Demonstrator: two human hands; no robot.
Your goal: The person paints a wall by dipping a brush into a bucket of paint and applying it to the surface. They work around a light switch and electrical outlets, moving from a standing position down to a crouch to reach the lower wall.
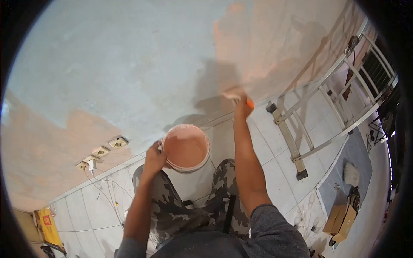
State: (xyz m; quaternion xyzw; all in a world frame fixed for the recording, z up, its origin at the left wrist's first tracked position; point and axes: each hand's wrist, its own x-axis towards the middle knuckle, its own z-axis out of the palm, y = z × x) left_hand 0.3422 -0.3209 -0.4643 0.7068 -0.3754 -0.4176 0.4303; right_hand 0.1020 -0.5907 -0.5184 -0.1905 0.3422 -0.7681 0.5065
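Observation:
My left hand (pixel 155 158) is closed on the left side of a round bucket (pixel 208 157), with its fingers at the rim. Pinkish-orange paint (pixel 185 148) fills part of the bucket, and dried paint coats the inside wall. Out in front, my right hand (pixel 243 109) is wrapped round a paintbrush (pixel 233 95) whose orange handle end shows beside the fist. The brush head is blurred and lies against the lower part of the wall (pixel 142 64), just above the floor line. Pinkish paint covers the wall on the right and lower left; pale blue-grey shows between.
Wall sockets (pixel 101 151) with a white plug (pixel 92 164) and cables sit at left. To the right, a metal ladder (pixel 297 159) stands on the tiled floor (pixel 279 180). A cardboard box (pixel 340 221) and a grey sheet (pixel 359 150) lie at far right, a yellow item (pixel 49 225) at lower left.

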